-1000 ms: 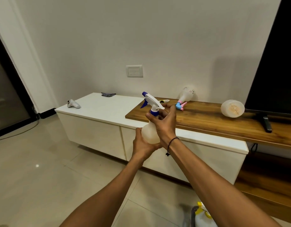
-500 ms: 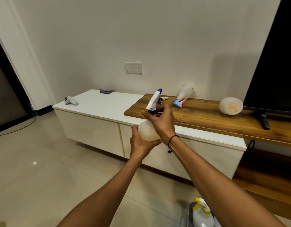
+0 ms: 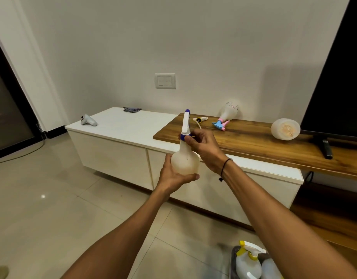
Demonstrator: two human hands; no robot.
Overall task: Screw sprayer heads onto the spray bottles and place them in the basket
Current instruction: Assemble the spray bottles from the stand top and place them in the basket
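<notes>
Holding item 1: translucent spray bottle [image 3: 185,162], upright, mid-air in front of the counter [image 3: 254,143]. Left hand [image 3: 173,176] cups the bottle base from below, grip curled round the lower body w/ thumb at front. Right hand [image 3: 203,147] at the neck, grip pinching the blue collar of the white/blue sprayer head [image 3: 186,125], which sits on the bottle top, nozzle pointing up and away. Item 2: bottle w/ pink/blue sprayer [image 3: 226,115], lying on its side on the wood counter top near the wall. Item 3: round translucent bottle [image 3: 285,128], on its side, further right, beside the TV stand foot. Item 4: loose yellow/white sprayer part [image 3: 199,119], on the counter behind the held head. Item 5: basket [image 3: 233,258], on the floor at bottom right, holding a yellow-sprayer bottle [image 3: 248,260].
</notes>
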